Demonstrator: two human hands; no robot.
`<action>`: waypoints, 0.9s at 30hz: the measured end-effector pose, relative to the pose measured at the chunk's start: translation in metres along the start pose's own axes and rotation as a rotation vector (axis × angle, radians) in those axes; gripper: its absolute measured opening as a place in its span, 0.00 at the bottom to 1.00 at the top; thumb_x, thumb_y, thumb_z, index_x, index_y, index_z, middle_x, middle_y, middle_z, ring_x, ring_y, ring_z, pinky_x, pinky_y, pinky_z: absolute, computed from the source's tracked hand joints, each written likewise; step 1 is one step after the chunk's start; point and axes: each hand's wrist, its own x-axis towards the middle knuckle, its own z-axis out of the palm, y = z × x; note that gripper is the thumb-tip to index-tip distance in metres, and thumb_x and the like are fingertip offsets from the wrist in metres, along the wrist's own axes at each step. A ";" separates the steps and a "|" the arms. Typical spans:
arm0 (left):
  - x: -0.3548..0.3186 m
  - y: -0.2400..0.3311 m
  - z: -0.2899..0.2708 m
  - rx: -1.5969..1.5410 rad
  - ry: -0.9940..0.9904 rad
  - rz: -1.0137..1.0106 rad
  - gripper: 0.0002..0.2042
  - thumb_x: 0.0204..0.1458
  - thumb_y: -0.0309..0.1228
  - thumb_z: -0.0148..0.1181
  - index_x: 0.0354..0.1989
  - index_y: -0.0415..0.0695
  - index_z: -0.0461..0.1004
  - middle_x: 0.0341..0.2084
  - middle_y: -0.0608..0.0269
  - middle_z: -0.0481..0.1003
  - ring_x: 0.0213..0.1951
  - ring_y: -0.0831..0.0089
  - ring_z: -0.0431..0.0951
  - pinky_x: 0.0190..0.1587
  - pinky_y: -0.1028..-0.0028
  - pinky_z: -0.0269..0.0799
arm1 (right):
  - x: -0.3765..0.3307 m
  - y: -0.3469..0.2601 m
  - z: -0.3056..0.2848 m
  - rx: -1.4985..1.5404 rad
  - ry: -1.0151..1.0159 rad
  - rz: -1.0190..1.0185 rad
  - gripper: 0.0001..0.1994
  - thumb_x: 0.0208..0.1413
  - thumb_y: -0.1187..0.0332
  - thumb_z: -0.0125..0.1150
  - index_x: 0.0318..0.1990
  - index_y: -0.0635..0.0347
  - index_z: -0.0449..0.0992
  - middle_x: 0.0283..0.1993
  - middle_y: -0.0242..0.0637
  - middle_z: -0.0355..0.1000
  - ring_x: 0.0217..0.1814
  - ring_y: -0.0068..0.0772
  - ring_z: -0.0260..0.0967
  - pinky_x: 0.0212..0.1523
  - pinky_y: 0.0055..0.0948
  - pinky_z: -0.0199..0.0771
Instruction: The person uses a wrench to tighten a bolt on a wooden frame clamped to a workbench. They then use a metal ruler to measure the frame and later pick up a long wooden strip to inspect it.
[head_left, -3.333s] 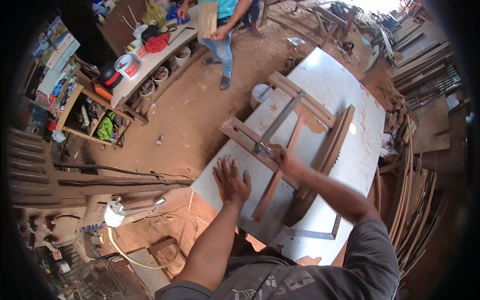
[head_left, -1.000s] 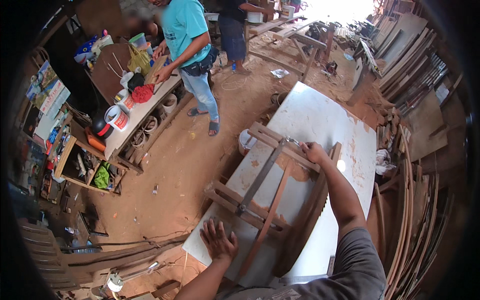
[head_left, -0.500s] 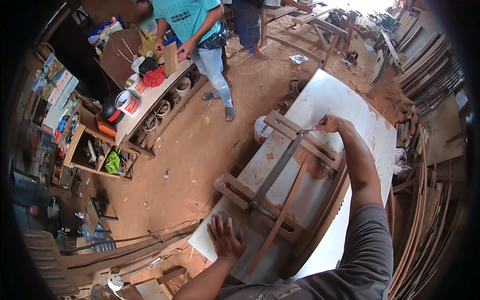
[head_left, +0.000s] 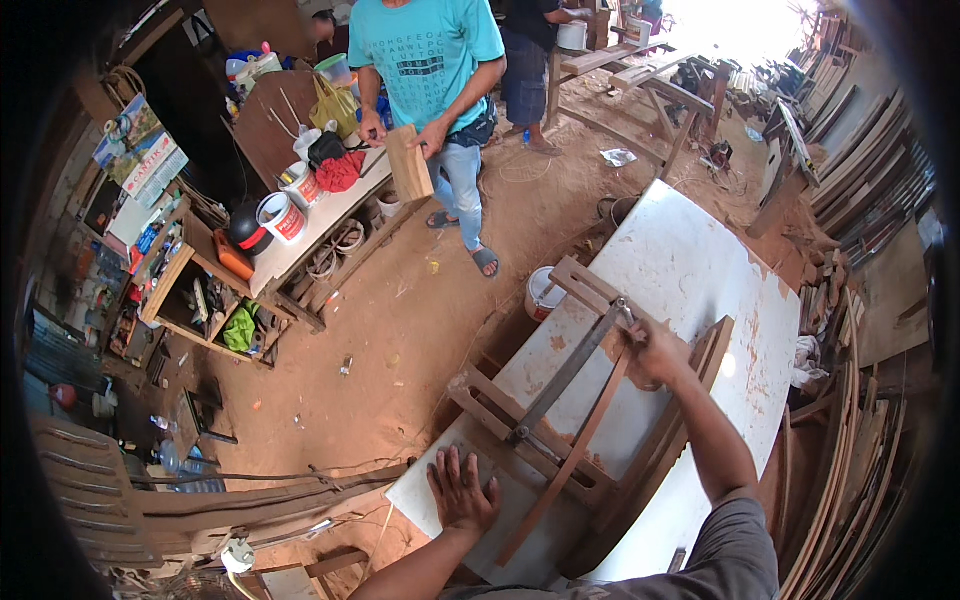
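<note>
A dark metal bar clamp (head_left: pixel 567 373) lies across a wooden frame with slotted rails (head_left: pixel 480 393) on a white, worn tabletop (head_left: pixel 690 250). My right hand (head_left: pixel 660 352) is at the clamp's far end, its fingers closed around the screw handle and slightly blurred. It partly covers the far slotted rail. A thin wooden strip (head_left: pixel 565 470) slants over the frame, and a thick curved wooden piece (head_left: pixel 690 400) runs along its right side. My left hand (head_left: pixel 465 492) rests flat, fingers spread, on the tabletop's near left part, beside the near slotted rail.
Across the floor, a person in a turquoise shirt (head_left: pixel 425 60) holds a wooden block (head_left: pixel 408 165) beside a cluttered bench (head_left: pixel 330 215). A white bucket (head_left: pixel 543 292) stands by my table's left edge. Long boards (head_left: pixel 850 470) lean at the right.
My right hand has moved nearer and lower around the clamp's end. My left hand stays flat. The view has shifted, and the other person's wooden block is held further from the bench.
</note>
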 end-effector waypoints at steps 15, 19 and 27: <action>0.003 0.003 -0.001 0.031 -0.133 -0.048 0.32 0.57 0.47 0.58 0.67 0.40 0.64 0.75 0.39 0.52 0.78 0.39 0.43 0.77 0.35 0.36 | 0.155 -0.027 0.019 -0.566 0.389 -0.498 0.19 0.64 0.54 0.62 0.60 0.40 0.80 0.74 0.34 0.62 0.73 0.43 0.63 0.61 0.46 0.74; 0.009 0.005 -0.004 0.013 -0.153 -0.072 0.33 0.57 0.46 0.60 0.67 0.40 0.64 0.74 0.39 0.52 0.78 0.39 0.44 0.77 0.35 0.36 | 0.176 -0.019 0.005 -0.790 0.275 -0.794 0.16 0.67 0.53 0.55 0.55 0.38 0.84 0.74 0.23 0.65 0.81 0.36 0.52 0.79 0.46 0.53; 0.002 -0.002 0.001 -0.020 -0.086 -0.030 0.35 0.57 0.46 0.61 0.69 0.38 0.62 0.75 0.39 0.53 0.77 0.37 0.45 0.76 0.34 0.36 | 0.199 0.021 -0.027 -0.765 0.250 -0.836 0.26 0.71 0.43 0.47 0.43 0.50 0.87 0.61 0.33 0.77 0.80 0.44 0.55 0.83 0.55 0.43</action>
